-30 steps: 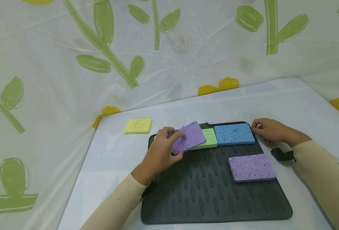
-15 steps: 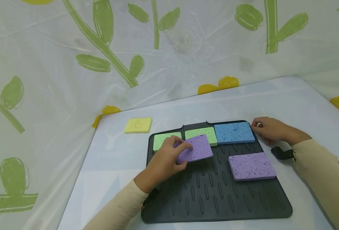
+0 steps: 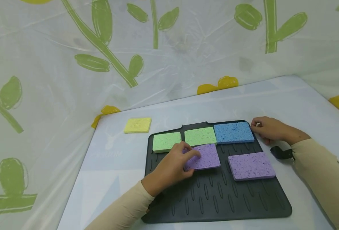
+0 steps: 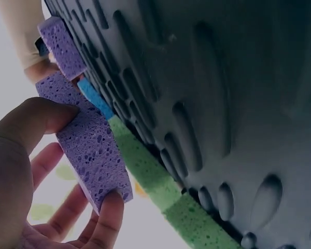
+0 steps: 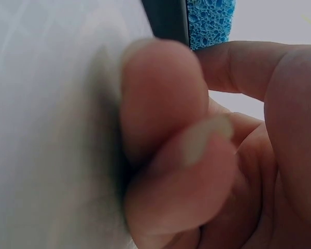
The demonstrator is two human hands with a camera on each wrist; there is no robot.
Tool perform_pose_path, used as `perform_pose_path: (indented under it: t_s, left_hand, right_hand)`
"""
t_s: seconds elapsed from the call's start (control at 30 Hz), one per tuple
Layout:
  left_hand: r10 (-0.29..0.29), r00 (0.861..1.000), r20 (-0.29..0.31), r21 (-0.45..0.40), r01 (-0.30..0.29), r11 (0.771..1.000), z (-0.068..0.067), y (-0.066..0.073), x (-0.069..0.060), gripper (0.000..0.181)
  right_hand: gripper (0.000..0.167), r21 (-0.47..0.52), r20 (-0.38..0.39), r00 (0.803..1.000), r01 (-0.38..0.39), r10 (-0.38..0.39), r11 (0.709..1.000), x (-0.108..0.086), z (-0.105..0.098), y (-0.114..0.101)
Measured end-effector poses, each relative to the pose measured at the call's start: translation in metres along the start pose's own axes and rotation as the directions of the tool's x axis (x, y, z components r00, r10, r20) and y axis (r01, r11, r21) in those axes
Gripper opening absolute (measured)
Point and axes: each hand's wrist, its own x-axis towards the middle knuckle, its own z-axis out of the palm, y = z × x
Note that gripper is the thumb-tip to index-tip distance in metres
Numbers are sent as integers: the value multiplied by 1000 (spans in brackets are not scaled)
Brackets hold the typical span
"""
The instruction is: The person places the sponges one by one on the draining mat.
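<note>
My left hand (image 3: 169,169) pinches a purple sponge (image 3: 205,156) by its left end, over the dark ribbed mat (image 3: 215,204). In the left wrist view the held sponge (image 4: 90,137) is clear of the mat, thumb on one face and fingertips at its edge and other side. My right hand (image 3: 270,129) rests on the table at the mat's far right corner, fingers loosely curled. One of its fingers reaches the corner by the blue sponge (image 3: 234,132); the right wrist view shows nothing gripped. Another purple sponge (image 3: 251,166) lies at the mat's right edge.
Two green sponges (image 3: 166,142) lie along the mat's back edge, left of the blue one. A yellow sponge (image 3: 137,125) lies on the white table (image 3: 109,179) behind the mat. A leaf-patterned sheet (image 3: 169,64) hangs beyond the table.
My left hand has carried the purple sponge toward me and to the right, off the green sponges, uncovering both. It has also come to lie flatter. The right hand stays in place.
</note>
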Motion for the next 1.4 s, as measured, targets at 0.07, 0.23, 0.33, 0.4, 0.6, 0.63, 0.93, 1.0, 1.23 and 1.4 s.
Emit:
perform_pose_path:
  t_s: [0.07, 0.23, 0.33, 0.4, 0.6, 0.63, 0.93, 1.0, 1.23, 1.4]
  left_hand:
    - [-2, 1000, 19, 0, 2, 1000, 1, 2, 0, 43]
    - [10, 999, 48, -12, -10, 1000, 1, 5, 1, 43]
    - [39, 997, 69, -26, -38, 999, 1, 6, 2, 43]
    - [58, 995, 84, -33, -56, 998, 2, 7, 2, 42]
    - [58, 993, 100, -23, -56, 998, 6, 5, 5, 42]
    - [55, 993, 103, -24, -53, 998, 7, 5, 5, 42]
    - [40, 985, 170, -36, -34, 999, 9, 4, 9, 41]
    - [38, 981, 192, -20, -35, 999, 7, 4, 12, 40]
    - [28, 967, 254, 14, -33, 999, 2, 6, 16, 35]
    - [40, 966, 254, 42, -52, 998, 0, 6, 15, 38]
  right_hand:
    - [20, -2, 2, 1000, -6, 6, 1000, 0, 0, 0]
    - [20, -7, 1, 1000, -9, 9, 1000, 0, 1, -1]
    - [20, -13, -6, 1000, -6, 6, 1000, -1, 0, -2]
    - [19, -11, -5, 1000, -9, 9, 1000, -1, 0, -3]
    - [19, -8, 3, 1000, -13, 13, 1000, 0, 0, -4]
    - [19, -9, 1, 1000, -12, 12, 1000, 0, 0, -4]
    - [20, -5, 5, 1000, -12, 12, 1000, 0, -2, -4]
    - [20, -7, 4, 1000, -10, 11, 1000, 0, -3, -4]
    - [19, -4, 10, 1000, -16, 16, 1000, 0, -1, -2]
    - [19, -4, 9, 1000, -16, 16, 1000, 0, -1, -2]
